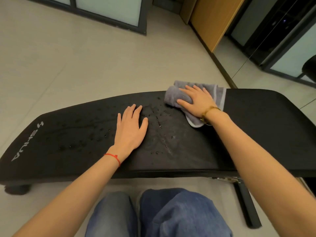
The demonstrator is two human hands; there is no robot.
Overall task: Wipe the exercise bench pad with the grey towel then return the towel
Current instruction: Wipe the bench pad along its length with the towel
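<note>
Head view count: one black bench pad point(68, 142), one grey towel point(176, 95), two hands, two knees in blue jeans point(159, 214).
Bench pad look: long, black and flat, with a white logo point(28, 142) at its left end. Many small water drops point(159, 127) sit on its middle.
Towel look: grey and soft, bunched up in folds, with a pale stripe along its edge.
Towel place: on the far edge of the bench pad, right of the middle. One corner hangs toward the near side, under the wrist.
Right hand point(198, 101): lies flat on top of the towel, fingers straight and spread, pressing it down on the pad. A gold bracelet point(207, 113) is on this wrist.
Left hand point(130, 129): lies flat on the bare pad, left of the towel, fingers straight and close together. It holds nothing. A red string point(113, 158) is on this wrist.
Floor point(85, 62): pale tiles behind the bench pad.
Bench leg point(246, 204): one black bar under the right part of the pad.
</note>
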